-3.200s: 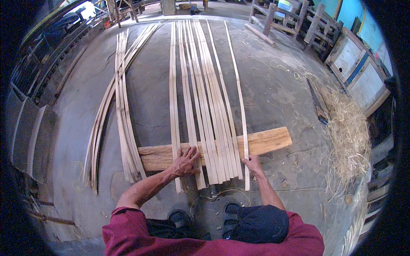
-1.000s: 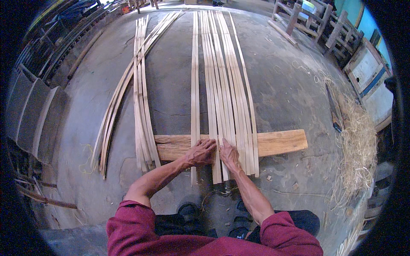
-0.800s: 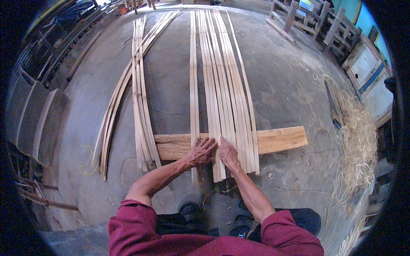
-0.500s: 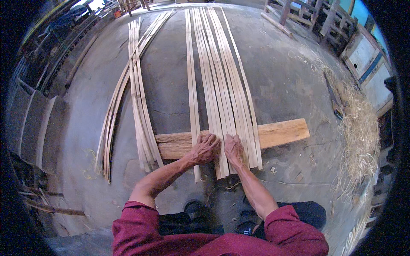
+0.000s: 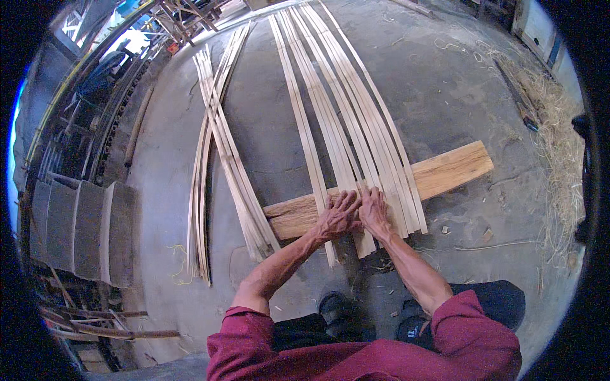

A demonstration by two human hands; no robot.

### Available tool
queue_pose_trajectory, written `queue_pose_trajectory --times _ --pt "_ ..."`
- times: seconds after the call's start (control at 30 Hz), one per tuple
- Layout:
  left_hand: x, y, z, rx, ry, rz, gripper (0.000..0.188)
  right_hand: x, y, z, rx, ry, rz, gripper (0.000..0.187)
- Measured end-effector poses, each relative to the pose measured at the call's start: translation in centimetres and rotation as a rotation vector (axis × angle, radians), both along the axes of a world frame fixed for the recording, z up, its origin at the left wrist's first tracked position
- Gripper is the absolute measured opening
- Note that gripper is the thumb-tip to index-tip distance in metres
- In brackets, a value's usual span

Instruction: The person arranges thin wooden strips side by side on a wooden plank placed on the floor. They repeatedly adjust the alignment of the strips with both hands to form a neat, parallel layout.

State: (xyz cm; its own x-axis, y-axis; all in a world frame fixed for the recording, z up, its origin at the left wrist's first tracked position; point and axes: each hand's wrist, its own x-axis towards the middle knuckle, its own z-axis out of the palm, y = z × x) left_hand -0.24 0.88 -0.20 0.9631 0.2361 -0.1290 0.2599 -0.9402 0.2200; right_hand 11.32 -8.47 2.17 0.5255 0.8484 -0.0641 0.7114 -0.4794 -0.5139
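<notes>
Left hand (image 5: 338, 214) laid over near ends of pale flat strips (image 5: 389, 171), fingers somewhat spread; right hand (image 5: 375, 213) just beside it, fingers bent down onto strips too, cannot tell if either one pinches. Strips run lengthwise away over grey floor (image 5: 445, 108), near ends lying across wooden board (image 5: 452, 168). Two crossed bundles (image 5: 238, 171) of similar strips to the left, saw (image 5: 529, 120) and fibre heap (image 5: 559, 171) at right
</notes>
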Motion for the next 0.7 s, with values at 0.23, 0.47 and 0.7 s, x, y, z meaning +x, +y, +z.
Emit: queue_pose_trajectory --times 0.23,0.47,0.7 --pt "0.4 0.1 0.1 0.02 0.075 -0.023 0.068 1.2 1.1 -1.1 0.448 0.482 -0.176 0.051" --pt "0.3 0.0 0.2 0.083 0.053 -0.05 0.073 0.5 1.1 -5.0 0.373 0.534 -0.191 0.051" --pt "0.1 -0.6 1.2 0.004 -0.02 -0.012 0.072 1.8 1.9 -6.2 0.41 0.573 -0.27 0.052"
